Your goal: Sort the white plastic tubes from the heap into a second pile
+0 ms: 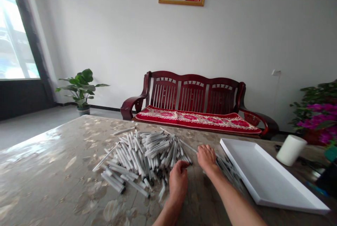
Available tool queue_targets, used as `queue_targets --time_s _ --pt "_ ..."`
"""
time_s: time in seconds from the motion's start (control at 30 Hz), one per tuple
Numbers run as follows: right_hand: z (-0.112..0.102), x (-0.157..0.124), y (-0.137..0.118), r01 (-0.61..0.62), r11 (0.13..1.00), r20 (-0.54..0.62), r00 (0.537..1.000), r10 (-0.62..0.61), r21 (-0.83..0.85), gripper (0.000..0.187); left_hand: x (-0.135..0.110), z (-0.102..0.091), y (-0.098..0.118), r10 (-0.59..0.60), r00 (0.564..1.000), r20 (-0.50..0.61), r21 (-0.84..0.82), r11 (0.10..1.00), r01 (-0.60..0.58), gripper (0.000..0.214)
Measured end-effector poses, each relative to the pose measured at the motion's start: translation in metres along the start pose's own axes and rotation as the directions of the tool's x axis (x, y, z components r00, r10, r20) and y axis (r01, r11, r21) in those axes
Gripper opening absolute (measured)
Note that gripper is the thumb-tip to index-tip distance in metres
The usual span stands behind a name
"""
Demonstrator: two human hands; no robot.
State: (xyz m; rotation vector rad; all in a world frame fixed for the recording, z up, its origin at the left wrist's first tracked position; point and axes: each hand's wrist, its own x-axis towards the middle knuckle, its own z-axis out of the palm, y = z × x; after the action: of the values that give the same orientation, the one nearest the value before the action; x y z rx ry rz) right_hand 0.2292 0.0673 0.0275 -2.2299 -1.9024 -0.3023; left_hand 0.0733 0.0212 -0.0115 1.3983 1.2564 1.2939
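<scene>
A heap of several white pen-like tubes with black tips (143,152) lies on the glossy patterned table (52,169). My left hand (178,180) rests at the heap's right edge with its fingers curled on tubes there. My right hand (206,156) sits just to the right, knuckles up and fingers bent down onto the table, beside a smaller row of tubes (228,169). What, if anything, lies under its fingers is hidden.
A shallow white tray (271,180) lies on the table at right. A white roll (291,149) stands beyond it, near dark items and pink flowers (319,117). Behind the table stand a wooden bench with a red cushion (195,117) and a potted plant (81,89).
</scene>
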Motion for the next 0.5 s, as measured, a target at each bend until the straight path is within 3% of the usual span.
queue_targets --time_s 0.13,0.2,0.33,0.5 --pt "-0.014 -0.017 0.014 -0.04 0.998 -0.032 0.999 0.042 0.043 0.022 0.003 0.002 -0.001 -0.088 0.996 0.024 -0.136 0.987 0.09 0.023" --pt "-0.018 -0.035 0.021 -0.035 0.978 -0.036 0.998 0.044 0.203 0.023 0.005 0.004 0.002 -0.186 0.981 0.054 -0.268 0.944 0.193 0.035" --pt "-0.018 -0.077 0.025 0.056 0.799 -0.055 0.998 -0.029 0.599 0.022 0.005 0.007 0.009 -0.276 0.954 0.114 -0.53 0.796 0.293 0.05" --pt "-0.009 -0.1 0.021 0.017 0.584 -0.008 1.0 -0.019 0.811 0.03 0.002 0.006 0.013 -0.296 0.936 0.189 -0.639 0.687 0.346 0.055"
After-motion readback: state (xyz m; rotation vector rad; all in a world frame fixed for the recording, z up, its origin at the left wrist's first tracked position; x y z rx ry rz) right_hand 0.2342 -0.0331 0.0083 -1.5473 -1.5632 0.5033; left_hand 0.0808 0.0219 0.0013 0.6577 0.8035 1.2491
